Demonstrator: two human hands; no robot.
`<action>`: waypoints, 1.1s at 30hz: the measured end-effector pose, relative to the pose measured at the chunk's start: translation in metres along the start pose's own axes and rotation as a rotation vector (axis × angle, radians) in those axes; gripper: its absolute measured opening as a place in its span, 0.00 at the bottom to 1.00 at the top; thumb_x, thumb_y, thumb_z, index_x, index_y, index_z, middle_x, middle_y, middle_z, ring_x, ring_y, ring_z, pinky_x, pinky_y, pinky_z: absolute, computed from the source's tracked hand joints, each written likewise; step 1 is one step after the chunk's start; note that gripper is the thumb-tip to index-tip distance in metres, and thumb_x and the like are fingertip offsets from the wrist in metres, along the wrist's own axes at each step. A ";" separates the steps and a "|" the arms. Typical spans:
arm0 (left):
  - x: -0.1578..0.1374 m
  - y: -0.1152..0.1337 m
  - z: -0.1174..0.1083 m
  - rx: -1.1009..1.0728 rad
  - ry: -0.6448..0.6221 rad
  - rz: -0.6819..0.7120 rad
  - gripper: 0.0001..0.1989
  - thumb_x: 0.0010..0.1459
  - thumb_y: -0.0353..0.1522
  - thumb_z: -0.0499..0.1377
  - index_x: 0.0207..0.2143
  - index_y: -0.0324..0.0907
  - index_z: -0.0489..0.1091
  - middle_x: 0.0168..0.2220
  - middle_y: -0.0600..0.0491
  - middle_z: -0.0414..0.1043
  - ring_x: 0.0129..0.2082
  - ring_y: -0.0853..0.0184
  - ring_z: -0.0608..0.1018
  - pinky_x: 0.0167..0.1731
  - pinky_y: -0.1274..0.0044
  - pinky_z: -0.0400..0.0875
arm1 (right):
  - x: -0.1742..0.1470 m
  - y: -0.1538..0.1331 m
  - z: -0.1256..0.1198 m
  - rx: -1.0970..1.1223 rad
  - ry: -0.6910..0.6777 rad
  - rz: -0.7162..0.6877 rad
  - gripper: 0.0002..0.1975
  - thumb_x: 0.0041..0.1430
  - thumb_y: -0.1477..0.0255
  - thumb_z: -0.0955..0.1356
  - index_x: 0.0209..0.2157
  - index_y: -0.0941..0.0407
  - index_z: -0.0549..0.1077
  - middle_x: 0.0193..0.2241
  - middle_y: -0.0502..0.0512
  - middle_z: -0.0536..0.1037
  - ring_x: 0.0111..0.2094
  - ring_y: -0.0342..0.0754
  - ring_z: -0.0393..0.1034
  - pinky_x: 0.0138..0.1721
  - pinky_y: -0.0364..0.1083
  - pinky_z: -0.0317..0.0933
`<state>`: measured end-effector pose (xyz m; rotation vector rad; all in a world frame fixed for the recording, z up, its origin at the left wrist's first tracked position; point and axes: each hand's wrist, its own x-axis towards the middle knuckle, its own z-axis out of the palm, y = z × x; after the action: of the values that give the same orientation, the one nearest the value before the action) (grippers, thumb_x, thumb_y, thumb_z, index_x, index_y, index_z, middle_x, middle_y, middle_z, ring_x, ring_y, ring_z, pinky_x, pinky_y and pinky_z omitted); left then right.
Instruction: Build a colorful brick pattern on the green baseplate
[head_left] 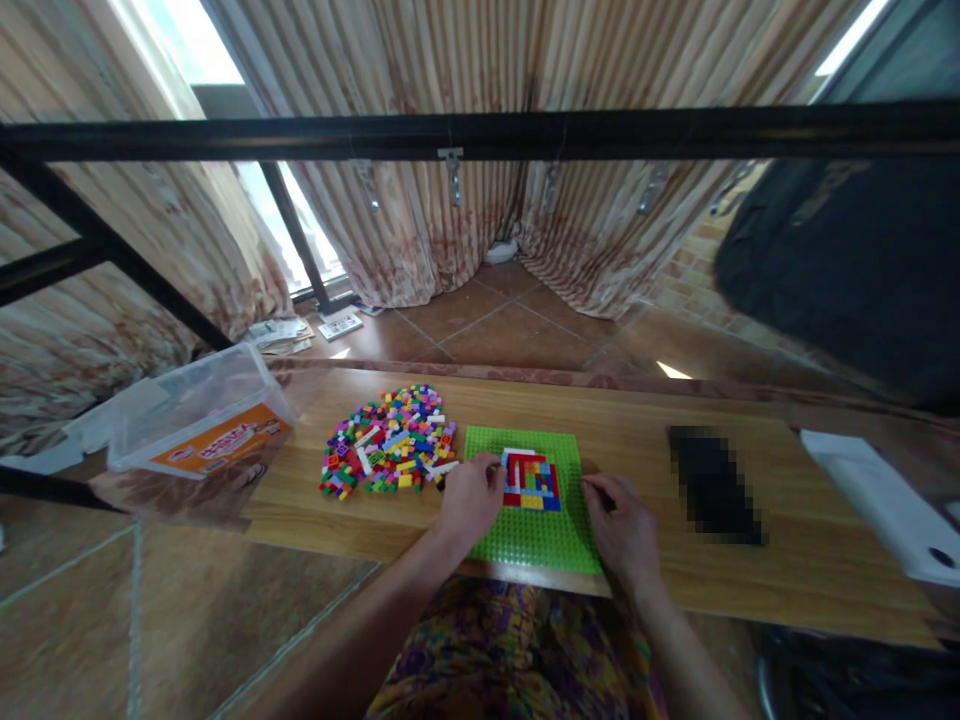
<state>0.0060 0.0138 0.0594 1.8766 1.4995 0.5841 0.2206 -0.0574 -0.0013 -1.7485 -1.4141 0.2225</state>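
A green studded baseplate point(540, 550) lies on the wooden table in front of me. Pressed onto its middle is a flat, roughly square build of toy bricks point(531, 480) in red, white, yellow and blue. My left hand point(472, 498) rests over the plate's left part, thumb and finger pinched at the build's left edge. Whatever is between those fingertips is too small to make out. At the plate's right edge sits my right hand point(624, 525), its fingers curled and closed; their tips are close to the rim, and anything in them is hidden.
Left of the plate spreads a pile of loose coloured bricks point(397, 440). A clear plastic box point(202, 410) with an orange label stands at the table's left end. On the right are a blurred-out dark object point(716, 485) and a white object point(885, 500). A black bar point(480, 135) crosses beyond the table.
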 end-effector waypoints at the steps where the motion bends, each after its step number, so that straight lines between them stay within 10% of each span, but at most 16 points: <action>1: 0.000 0.001 0.000 0.034 -0.006 -0.003 0.10 0.60 0.32 0.54 0.37 0.40 0.76 0.27 0.49 0.77 0.25 0.65 0.75 0.27 0.77 0.61 | 0.000 0.000 0.000 0.002 0.000 -0.002 0.14 0.62 0.62 0.63 0.35 0.56 0.76 0.35 0.58 0.78 0.37 0.50 0.72 0.41 0.50 0.66; 8: 0.009 0.008 -0.002 0.180 -0.075 -0.018 0.15 0.61 0.36 0.53 0.30 0.40 0.77 0.26 0.50 0.76 0.26 0.67 0.74 0.28 0.78 0.60 | 0.000 -0.001 0.000 -0.015 -0.003 0.009 0.13 0.62 0.63 0.64 0.35 0.56 0.76 0.35 0.57 0.78 0.37 0.50 0.72 0.41 0.49 0.65; 13: 0.021 -0.002 0.004 -0.145 -0.165 -0.110 0.15 0.59 0.37 0.56 0.26 0.37 0.75 0.20 0.54 0.71 0.21 0.71 0.70 0.23 0.79 0.59 | 0.000 -0.002 0.000 0.002 0.005 0.005 0.13 0.62 0.63 0.63 0.35 0.56 0.76 0.35 0.58 0.78 0.38 0.50 0.72 0.42 0.50 0.65; 24: 0.039 -0.005 0.010 -0.615 -0.253 -0.308 0.23 0.50 0.27 0.64 0.50 0.36 0.72 0.18 0.61 0.65 0.17 0.77 0.64 0.19 0.83 0.56 | 0.000 -0.003 0.000 -0.010 0.009 -0.029 0.12 0.62 0.65 0.64 0.34 0.56 0.76 0.34 0.57 0.77 0.37 0.50 0.72 0.42 0.50 0.66; 33: 0.054 -0.007 0.003 -0.635 -0.512 -0.327 0.20 0.48 0.27 0.63 0.46 0.35 0.74 0.15 0.63 0.60 0.13 0.80 0.57 0.15 0.84 0.46 | -0.001 -0.003 0.000 -0.027 0.010 -0.028 0.11 0.62 0.66 0.64 0.34 0.56 0.76 0.34 0.57 0.77 0.37 0.49 0.72 0.41 0.49 0.65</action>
<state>0.0171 0.0666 0.0490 1.1444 1.0754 0.3311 0.2181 -0.0577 0.0003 -1.7482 -1.4397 0.1796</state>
